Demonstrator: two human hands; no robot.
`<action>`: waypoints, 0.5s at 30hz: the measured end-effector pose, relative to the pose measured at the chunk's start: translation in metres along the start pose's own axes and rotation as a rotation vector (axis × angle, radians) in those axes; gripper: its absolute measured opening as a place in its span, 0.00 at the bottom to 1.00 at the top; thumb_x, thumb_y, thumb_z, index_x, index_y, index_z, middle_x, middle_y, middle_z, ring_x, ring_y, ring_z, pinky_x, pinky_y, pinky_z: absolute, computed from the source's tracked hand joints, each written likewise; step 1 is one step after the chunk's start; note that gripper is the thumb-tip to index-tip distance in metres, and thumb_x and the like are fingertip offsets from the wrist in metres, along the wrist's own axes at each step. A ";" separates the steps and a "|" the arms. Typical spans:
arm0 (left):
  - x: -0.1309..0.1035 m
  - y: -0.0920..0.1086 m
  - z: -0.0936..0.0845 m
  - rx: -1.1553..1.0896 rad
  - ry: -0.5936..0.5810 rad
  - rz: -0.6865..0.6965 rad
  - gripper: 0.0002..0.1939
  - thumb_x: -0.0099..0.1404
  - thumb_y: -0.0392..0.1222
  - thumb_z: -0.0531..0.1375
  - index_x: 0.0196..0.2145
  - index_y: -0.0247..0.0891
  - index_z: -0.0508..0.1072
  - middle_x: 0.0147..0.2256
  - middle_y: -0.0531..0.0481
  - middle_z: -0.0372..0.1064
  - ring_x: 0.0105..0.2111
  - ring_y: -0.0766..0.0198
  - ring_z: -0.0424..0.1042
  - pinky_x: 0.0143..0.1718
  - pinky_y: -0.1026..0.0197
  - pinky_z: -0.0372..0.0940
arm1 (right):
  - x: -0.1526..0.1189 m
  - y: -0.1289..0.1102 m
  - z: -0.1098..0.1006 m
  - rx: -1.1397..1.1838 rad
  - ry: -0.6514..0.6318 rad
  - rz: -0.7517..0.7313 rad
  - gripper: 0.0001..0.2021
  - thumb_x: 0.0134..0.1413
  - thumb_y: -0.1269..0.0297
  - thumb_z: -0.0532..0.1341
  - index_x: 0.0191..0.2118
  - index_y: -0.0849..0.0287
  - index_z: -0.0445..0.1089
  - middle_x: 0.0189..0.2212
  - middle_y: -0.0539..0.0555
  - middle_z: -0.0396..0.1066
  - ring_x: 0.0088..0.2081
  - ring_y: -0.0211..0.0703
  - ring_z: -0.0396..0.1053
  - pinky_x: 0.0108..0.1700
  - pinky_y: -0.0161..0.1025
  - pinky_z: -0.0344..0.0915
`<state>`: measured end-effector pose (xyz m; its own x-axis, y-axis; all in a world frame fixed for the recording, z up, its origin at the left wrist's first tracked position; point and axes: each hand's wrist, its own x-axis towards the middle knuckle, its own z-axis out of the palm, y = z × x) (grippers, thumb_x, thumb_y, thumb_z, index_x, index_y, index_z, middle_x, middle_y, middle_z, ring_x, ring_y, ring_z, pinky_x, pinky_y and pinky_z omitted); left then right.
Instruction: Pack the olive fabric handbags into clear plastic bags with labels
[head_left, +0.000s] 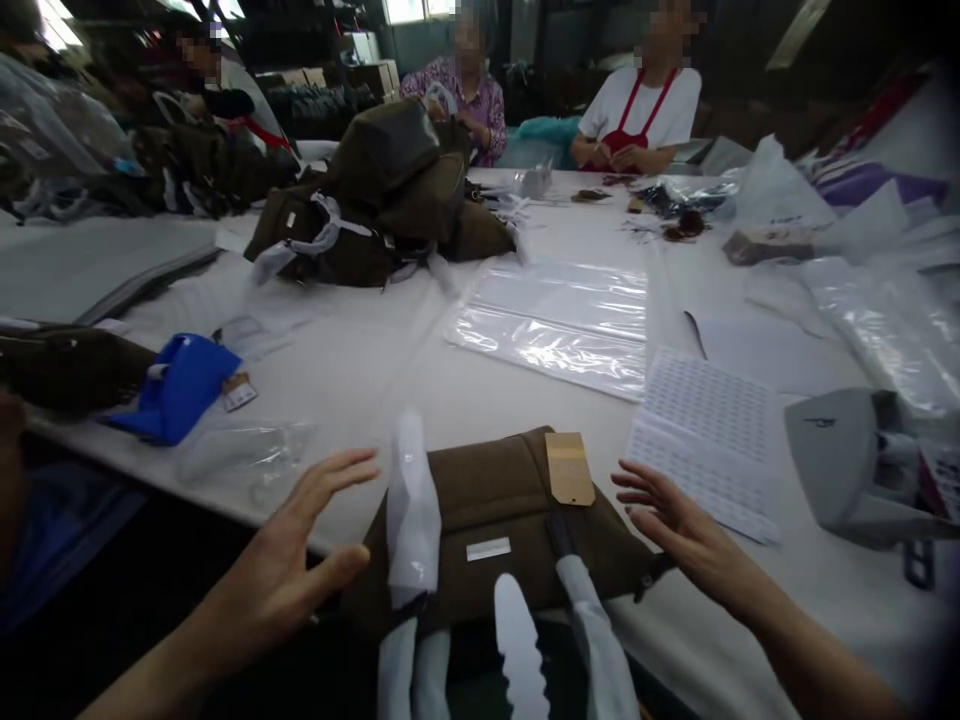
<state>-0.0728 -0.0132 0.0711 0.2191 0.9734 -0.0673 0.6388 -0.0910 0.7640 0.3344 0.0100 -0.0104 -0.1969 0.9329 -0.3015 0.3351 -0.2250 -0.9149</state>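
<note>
Olive-brown cloth fills the near middle of the table: a backpack (495,525) lying flat at the near edge, between the person's two hands. The left hand (289,570) hovers just left of it with fingers spread and palm turned inward, holding nothing; the right hand (679,525) hovers just right of it, fingers also spread and loose, touching nothing that can be seen. Plastic-wrapped straps (412,510) stand up from the near side of the backpack, and a brown cardboard tag (568,468) rests on its far right corner. The backpack overhangs the near edge, so a careless grab from either side could tip it off toward the lap, and the slick wrapping on the straps looks likely to slide through a grip. The tag sits loose enough to be bent or torn if the right hand sweeps across it. Just beyond the right hand lies a printed sheet (709,440), easy to brush out of place or drag along with a sleeve. Left of the left hand lie a crumpled clear bag (240,455) and a blue pouch (180,385), both near the edge. Farther off, a pile of backpacks (382,200) and flat clear sleeves (559,320) cover the table (390,370), where other people work at the far side.
</note>
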 end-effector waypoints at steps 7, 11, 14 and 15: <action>0.010 -0.038 0.047 -0.204 0.028 -0.299 0.32 0.58 0.56 0.56 0.58 0.43 0.58 0.62 0.43 0.47 0.61 0.48 0.49 0.59 0.44 0.51 | 0.076 -0.016 -0.007 -0.482 -0.154 -0.574 0.11 0.57 0.58 0.56 0.44 0.47 0.72 0.62 0.49 0.46 0.62 0.54 0.43 0.60 0.56 0.48; 0.016 -0.033 0.053 -0.340 0.018 -0.339 0.32 0.58 0.57 0.56 0.58 0.42 0.57 0.61 0.41 0.51 0.59 0.46 0.55 0.57 0.45 0.55 | 0.103 -0.063 -0.015 -0.549 -0.381 -0.611 0.09 0.56 0.57 0.58 0.33 0.52 0.75 0.51 0.54 0.64 0.57 0.52 0.54 0.58 0.53 0.53; 0.018 -0.035 0.054 -0.382 0.001 -0.384 0.35 0.57 0.59 0.57 0.58 0.42 0.55 0.61 0.41 0.50 0.59 0.48 0.54 0.58 0.48 0.54 | 0.117 -0.092 -0.013 -0.518 -0.570 -0.419 0.11 0.51 0.59 0.62 0.40 0.54 0.71 0.32 0.51 0.71 0.38 0.44 0.69 0.45 0.44 0.66; 0.019 -0.036 0.054 -0.395 -0.002 -0.411 0.37 0.56 0.60 0.57 0.58 0.41 0.53 0.61 0.40 0.49 0.60 0.49 0.53 0.58 0.49 0.54 | 0.122 -0.095 -0.009 -0.490 -0.586 -0.330 0.16 0.47 0.59 0.64 0.43 0.55 0.70 0.27 0.49 0.69 0.32 0.41 0.69 0.40 0.42 0.68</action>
<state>-0.0516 -0.0031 0.0081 0.0127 0.9118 -0.4104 0.3477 0.3808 0.8568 0.2870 0.1475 0.0426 -0.7577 0.6016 -0.2531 0.5125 0.3083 -0.8014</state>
